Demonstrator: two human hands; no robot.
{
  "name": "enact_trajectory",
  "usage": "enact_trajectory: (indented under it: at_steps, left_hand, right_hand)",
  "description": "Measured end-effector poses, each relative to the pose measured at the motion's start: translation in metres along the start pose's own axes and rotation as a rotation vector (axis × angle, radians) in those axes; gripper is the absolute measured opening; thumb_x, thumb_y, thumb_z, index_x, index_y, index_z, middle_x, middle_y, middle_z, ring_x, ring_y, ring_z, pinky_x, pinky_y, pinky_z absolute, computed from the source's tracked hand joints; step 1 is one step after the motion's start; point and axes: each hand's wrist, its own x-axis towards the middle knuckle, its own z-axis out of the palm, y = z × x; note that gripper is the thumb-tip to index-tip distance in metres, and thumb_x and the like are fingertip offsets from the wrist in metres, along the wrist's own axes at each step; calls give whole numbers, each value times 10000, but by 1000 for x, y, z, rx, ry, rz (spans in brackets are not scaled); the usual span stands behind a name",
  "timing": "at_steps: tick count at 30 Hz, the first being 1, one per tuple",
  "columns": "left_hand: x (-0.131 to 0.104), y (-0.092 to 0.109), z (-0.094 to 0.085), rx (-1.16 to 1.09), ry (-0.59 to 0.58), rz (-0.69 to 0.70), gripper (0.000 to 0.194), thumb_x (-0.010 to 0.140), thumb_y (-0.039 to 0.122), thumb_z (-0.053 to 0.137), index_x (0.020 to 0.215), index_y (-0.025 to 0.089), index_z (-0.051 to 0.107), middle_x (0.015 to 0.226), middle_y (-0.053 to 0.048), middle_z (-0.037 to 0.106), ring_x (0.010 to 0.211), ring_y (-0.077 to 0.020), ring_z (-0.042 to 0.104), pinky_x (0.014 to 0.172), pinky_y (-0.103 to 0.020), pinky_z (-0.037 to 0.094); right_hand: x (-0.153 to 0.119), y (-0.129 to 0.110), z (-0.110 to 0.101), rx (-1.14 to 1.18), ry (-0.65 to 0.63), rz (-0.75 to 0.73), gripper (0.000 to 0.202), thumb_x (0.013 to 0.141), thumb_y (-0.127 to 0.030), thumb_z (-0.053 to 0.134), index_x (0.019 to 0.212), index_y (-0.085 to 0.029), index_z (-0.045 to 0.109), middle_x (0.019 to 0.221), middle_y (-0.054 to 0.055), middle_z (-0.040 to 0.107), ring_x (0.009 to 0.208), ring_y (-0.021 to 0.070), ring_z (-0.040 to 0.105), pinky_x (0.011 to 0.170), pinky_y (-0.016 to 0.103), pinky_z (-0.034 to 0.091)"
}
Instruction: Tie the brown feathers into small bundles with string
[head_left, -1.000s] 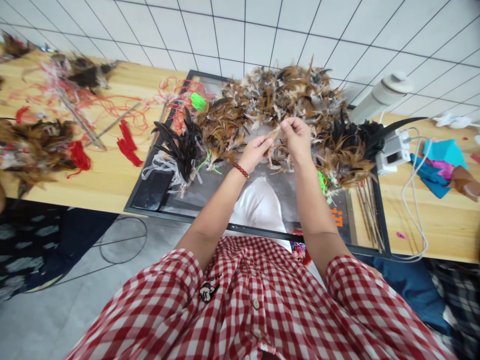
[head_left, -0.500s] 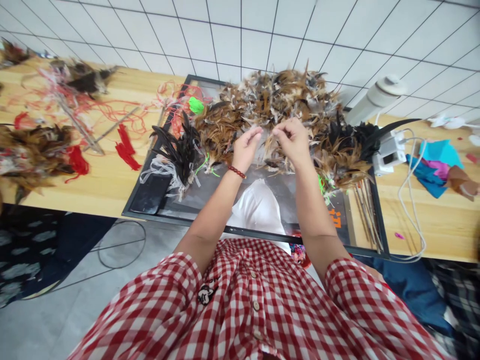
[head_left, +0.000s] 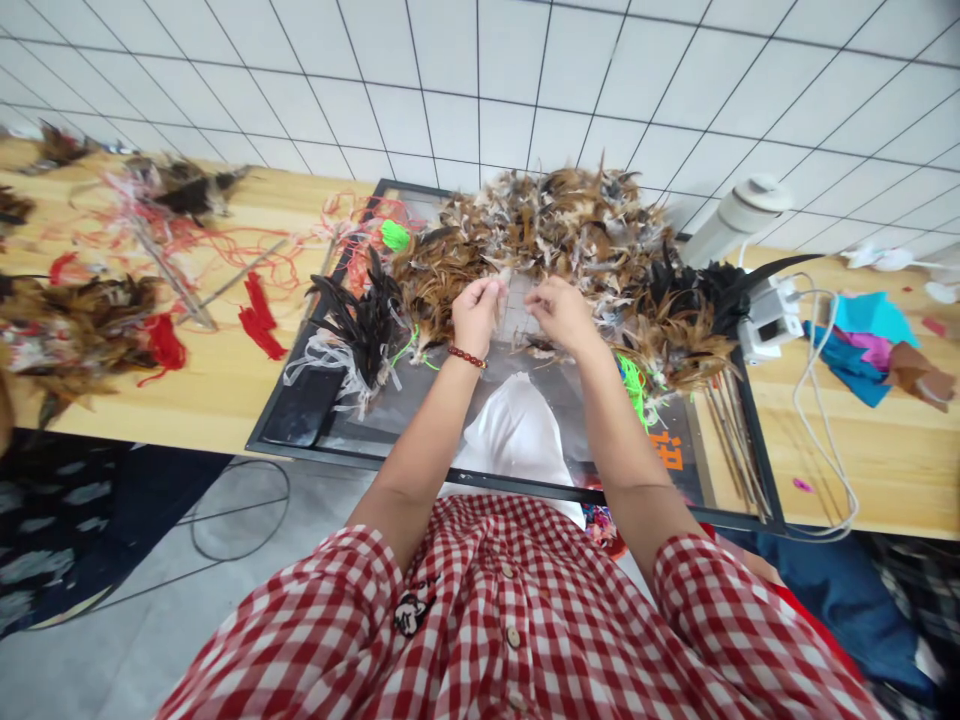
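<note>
My left hand, with a beaded bracelet at its wrist, is closed in a pinch. A small pale tip, apparently a feather, sticks up from its fingertips. My right hand faces it a short gap away, thumb and fingers drawn together; whatever they hold is too small to make out. Just beyond both hands lies a large heap of brown feathers on a black-framed dark board. Black feathers tied with white strips lie left of my hands, and green strands beside my right forearm.
A phone and thin sticks lie on the board. A white bottle, a white plug adapter with a cable and coloured cloth scraps are at the right. Red tassels and more feathers are at the left.
The brown feather seen at my right fingertips no longer shows there. My left fingers have closed with a pale tip above them. More green strands show beside my right forearm.
</note>
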Motion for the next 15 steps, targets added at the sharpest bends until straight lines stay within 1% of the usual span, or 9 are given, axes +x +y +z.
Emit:
enact_trajectory:
  at_steps: [1,3,6,7,8,9,11,13,15]
  left_hand:
    - [1,2,-1,-20,65,16,149,813,317,823,775,192,752,776,-5,763,762,-117,714,819,-255,565]
    - [4,6,-3,-41,154,56,140,834,307,804,785,191,745,827,-16,779,800,-119,731,843,-257,578]
    - [8,9,-6,-90,232,87,179,864,332,780,783,184,718,795,-15,759,766,-112,729,838,-262,596]
    - [10,8,-6,-104,254,87,194,869,344,777,787,182,710,777,-12,748,751,-107,725,837,-262,599]
    - [11,8,-7,-113,276,84,208,874,360,774,797,181,703,766,-9,738,744,-104,724,838,-260,602]
    - [13,7,-8,-115,296,80,222,877,379,771,809,180,699,762,-6,732,746,-102,725,841,-259,604]
    - [17,5,-10,-109,326,86,248,886,413,760,838,179,695,778,-7,728,781,-104,736,865,-259,604]
    - [21,3,-14,-103,352,116,259,896,432,747,869,179,696,825,-11,735,842,-107,746,905,-262,598]
    - [24,4,-18,-97,383,157,261,906,438,734,895,180,699,889,-19,746,897,-108,749,938,-263,587]
  right_hand:
    - [-1,0,0,-68,-77,31,222,878,-169,643,1033,-177,802,1092,107,717,961,229,636,894,346,476]
    - [-4,-4,0,-139,-232,45,253,864,-205,699,1092,-183,806,1116,105,719,983,227,647,892,326,472]
    - [-6,-12,1,-151,-474,-50,419,786,-315,837,1190,-216,786,1141,80,723,1012,217,657,897,294,468]
    - [-7,-15,0,-171,-533,-68,449,766,-326,858,1199,-230,783,1146,74,728,1030,223,660,900,295,465]
    - [-7,-16,0,-212,-562,-63,428,772,-317,853,1188,-240,787,1149,77,733,1055,236,662,904,306,463]
    - [-8,-17,-2,-273,-554,-35,362,808,-293,815,1166,-239,795,1156,91,737,1088,257,660,914,327,460]
    - [-8,-18,-5,-408,-433,59,279,899,-228,675,1149,-209,798,1200,146,727,1158,311,644,944,388,456]
    - [-9,-18,-5,-471,-279,117,338,947,-198,553,1200,-175,777,1268,192,695,1218,353,609,981,444,448]
    - [-10,-23,0,-423,-212,87,419,964,-205,506,1322,-182,721,1355,193,656,1265,360,571,1019,470,435]
